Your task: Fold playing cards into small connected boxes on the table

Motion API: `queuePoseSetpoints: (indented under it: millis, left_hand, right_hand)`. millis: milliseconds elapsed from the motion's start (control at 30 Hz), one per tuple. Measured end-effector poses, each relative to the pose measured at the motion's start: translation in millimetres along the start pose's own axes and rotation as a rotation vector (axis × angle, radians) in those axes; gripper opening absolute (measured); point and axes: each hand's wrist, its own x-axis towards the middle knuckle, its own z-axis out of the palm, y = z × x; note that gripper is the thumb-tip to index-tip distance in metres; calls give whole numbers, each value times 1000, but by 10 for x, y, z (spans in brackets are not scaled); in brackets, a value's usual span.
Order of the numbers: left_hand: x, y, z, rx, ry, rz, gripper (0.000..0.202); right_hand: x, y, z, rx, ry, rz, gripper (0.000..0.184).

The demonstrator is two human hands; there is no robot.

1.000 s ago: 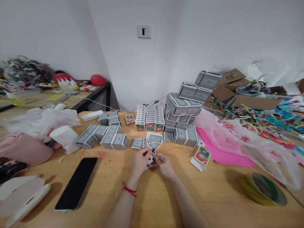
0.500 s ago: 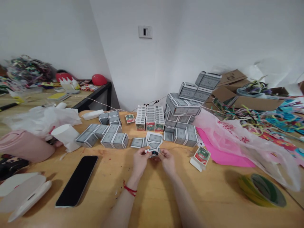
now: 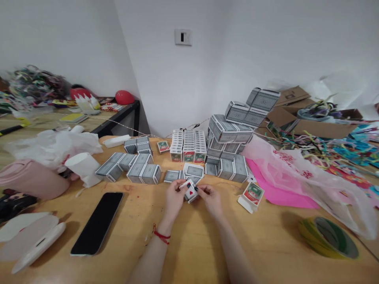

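Note:
Between my two hands are playing cards (image 3: 190,193), a red heart showing on the face turned toward me. My left hand (image 3: 174,198) pinches their left side, and my right hand (image 3: 212,200) grips the right side between thumb and fingers. Just beyond lie loose cards (image 3: 194,170), back up, beside a small grey-patterned card piece (image 3: 172,176). Grey box-like blocks built from cards (image 3: 143,173) stand to the left. On the right rises a taller, leaning stack of such blocks (image 3: 229,130). An opened card box (image 3: 253,194) rests right of my right hand.
Card boxes (image 3: 188,146) stand in rows near the wall. A black phone (image 3: 97,223) and a pink roll (image 3: 34,179) lie left. At right are yellow-green tape (image 3: 328,237), a pink sheet (image 3: 284,197), a plastic bag (image 3: 310,177) and a cardboard box (image 3: 322,128).
The cards in my hands have turned so that a heart face now shows toward me. Both hands remain close together in nearly the same place. The view has shifted slightly.

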Motion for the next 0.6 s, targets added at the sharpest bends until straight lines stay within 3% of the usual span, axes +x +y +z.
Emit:
queuePoseSetpoints:
  millis: [233,367,600]
  left_hand:
    - [-18,36,20,-72,-53,-18,26]
    - [-56,-1,110,-100,-32,-6,29]
    - [-150,-124,192,84,16,85,19]
  right_hand:
    - [-69,-51,71,62,-141,31,29]
    - [-68,-53,96,171,-67,4,28]
    - [-76,-44,118,208,39,11,21]
